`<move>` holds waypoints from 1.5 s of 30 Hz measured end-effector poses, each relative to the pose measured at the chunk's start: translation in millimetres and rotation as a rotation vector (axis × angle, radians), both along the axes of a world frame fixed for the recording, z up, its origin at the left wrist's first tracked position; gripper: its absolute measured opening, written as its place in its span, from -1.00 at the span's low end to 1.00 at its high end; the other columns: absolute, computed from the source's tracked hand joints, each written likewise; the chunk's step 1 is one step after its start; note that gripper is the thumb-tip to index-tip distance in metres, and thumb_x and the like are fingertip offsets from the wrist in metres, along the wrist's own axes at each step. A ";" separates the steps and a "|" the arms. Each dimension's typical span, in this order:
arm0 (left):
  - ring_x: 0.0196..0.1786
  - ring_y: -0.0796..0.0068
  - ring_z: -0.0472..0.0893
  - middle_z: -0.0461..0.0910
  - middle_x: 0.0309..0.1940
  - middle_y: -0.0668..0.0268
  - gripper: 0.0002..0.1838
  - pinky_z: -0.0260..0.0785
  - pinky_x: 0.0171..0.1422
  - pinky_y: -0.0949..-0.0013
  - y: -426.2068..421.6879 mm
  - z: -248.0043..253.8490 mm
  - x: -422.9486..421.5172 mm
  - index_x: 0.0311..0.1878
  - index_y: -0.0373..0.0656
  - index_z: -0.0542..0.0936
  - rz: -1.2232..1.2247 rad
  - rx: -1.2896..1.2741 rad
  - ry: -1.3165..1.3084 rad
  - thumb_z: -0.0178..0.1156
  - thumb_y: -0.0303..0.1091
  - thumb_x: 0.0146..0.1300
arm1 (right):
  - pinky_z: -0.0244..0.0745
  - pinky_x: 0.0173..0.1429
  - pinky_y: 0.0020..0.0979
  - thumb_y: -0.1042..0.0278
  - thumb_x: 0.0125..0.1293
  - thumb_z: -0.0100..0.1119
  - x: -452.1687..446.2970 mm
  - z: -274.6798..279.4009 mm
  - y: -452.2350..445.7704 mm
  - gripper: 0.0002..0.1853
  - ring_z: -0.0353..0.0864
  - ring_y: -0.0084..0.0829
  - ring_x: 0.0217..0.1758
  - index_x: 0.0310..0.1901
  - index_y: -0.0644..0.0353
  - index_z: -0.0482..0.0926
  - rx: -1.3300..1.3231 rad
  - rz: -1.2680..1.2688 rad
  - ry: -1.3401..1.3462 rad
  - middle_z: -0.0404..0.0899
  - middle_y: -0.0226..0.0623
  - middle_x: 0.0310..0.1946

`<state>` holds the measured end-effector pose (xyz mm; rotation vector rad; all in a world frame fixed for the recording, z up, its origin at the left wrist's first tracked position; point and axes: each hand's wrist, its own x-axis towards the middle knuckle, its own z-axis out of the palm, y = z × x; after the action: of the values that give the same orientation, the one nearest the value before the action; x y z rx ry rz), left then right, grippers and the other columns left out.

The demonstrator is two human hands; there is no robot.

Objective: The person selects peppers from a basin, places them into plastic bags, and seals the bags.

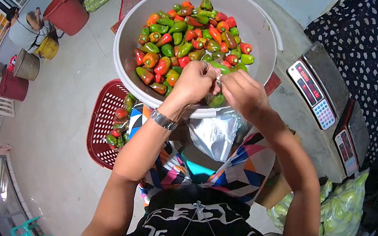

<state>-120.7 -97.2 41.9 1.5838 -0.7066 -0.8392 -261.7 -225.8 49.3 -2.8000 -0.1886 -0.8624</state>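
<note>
A large white basin (119,54) holds many red, green and mixed-colour peppers (163,65). Over its near edge, my left hand (195,84) and my right hand (242,93) meet, fingers pinched close together on the top of a clear plastic bag. A green pepper shows through the bag just below the fingers. More clear plastic (213,134) lies across my lap below the basin rim. The fingertips partly hide what is between them. Beside my left forearm is a red perforated basket (100,124) with more peppers.
Two digital scales (311,90) (347,146) stand at the right. Bags of green produce (344,209) sit below them. At the upper left a person (26,32) is near a red tub (70,12), a yellow bucket (48,48) and other containers. A green stool (30,230) stands lower left.
</note>
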 end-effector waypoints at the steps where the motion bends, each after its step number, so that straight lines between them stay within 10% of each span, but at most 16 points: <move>1: -0.46 0.53 0.61 0.67 -0.50 0.26 -0.66 0.48 -0.30 0.38 -1.7 -1.4 2.0 -0.34 -0.37 0.61 -0.004 0.016 -0.008 0.07 -0.36 0.56 | 0.62 -0.15 -0.26 0.42 0.18 0.37 2.0 -2.4 -2.7 -0.72 0.64 -0.23 -0.16 -0.08 0.20 0.57 -0.035 -0.017 0.031 0.54 -0.26 -0.24; 12: -0.35 0.41 0.67 0.69 -0.40 0.17 -0.85 0.52 -0.20 0.29 -34.6 -47.6 58.3 -0.21 -0.32 0.66 0.003 0.280 -0.450 0.32 -0.40 0.27 | 0.51 -0.13 -0.05 0.47 0.22 0.20 68.8 -37.8 -56.5 -0.82 0.61 0.06 -0.21 -0.20 0.29 0.44 0.200 0.037 0.186 0.53 0.00 -0.35; 18: 0.36 -0.02 0.48 0.43 0.35 -0.11 -0.15 0.38 0.40 0.13 -29.2 -41.0 45.8 0.29 -0.17 0.53 0.013 -0.094 -0.955 0.62 -0.15 -0.14 | 0.58 -0.13 -0.06 0.37 0.22 0.16 69.5 -9.7 -52.2 -0.76 0.67 0.02 -0.25 -0.14 0.32 0.52 0.319 0.048 0.173 0.61 0.01 -0.31; 23: 0.16 -0.02 0.60 0.55 0.10 -0.02 -0.14 0.44 0.32 0.09 -28.4 -16.3 45.0 0.24 -0.13 0.62 -0.150 -0.136 -0.714 0.66 -0.08 -0.23 | 0.58 -0.20 -0.14 0.42 0.20 0.21 56.7 32.5 -46.9 -0.82 0.66 -0.05 -0.36 -0.23 0.32 0.51 0.354 -0.017 0.169 0.59 -0.04 -0.38; 33: 0.18 0.32 0.61 0.64 0.08 0.20 -0.55 0.38 0.35 0.29 25.7 23.1 21.0 0.13 -0.20 0.66 -0.235 -0.220 -0.479 0.50 -0.27 0.20 | 0.55 -0.17 -0.16 0.49 0.21 0.19 18.6 66.1 -9.6 -0.86 0.64 -0.06 -0.29 -0.23 0.32 0.48 0.474 0.021 0.261 0.55 -0.02 -0.33; 37: 0.12 0.42 0.61 0.64 0.02 0.28 -0.60 0.40 0.28 0.31 34.2 32.1 13.2 0.08 -0.18 0.67 -0.285 -0.094 -0.319 0.50 -0.28 0.21 | 0.51 -0.17 -0.11 0.48 0.16 0.20 17.3 63.3 -11.0 -0.82 0.56 0.06 -0.25 -0.21 0.34 0.49 0.179 0.145 0.161 0.50 -0.02 -0.35; 45: 0.02 0.41 0.62 0.62 -0.10 0.29 -0.63 0.41 0.18 0.30 40.8 49.2 9.8 0.00 -0.20 0.69 -0.328 -0.050 -0.465 0.48 -0.26 0.16 | 0.56 -0.20 -0.25 0.44 0.17 0.25 8.7 91.7 1.8 -0.86 0.66 -0.17 -0.33 -0.25 0.28 0.64 0.472 0.122 0.309 0.66 -0.12 -0.32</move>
<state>-110.9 -56.4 91.1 1.6588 -1.3378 -0.6797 -253.0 -224.0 141.0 -2.4031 -0.0900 -0.3737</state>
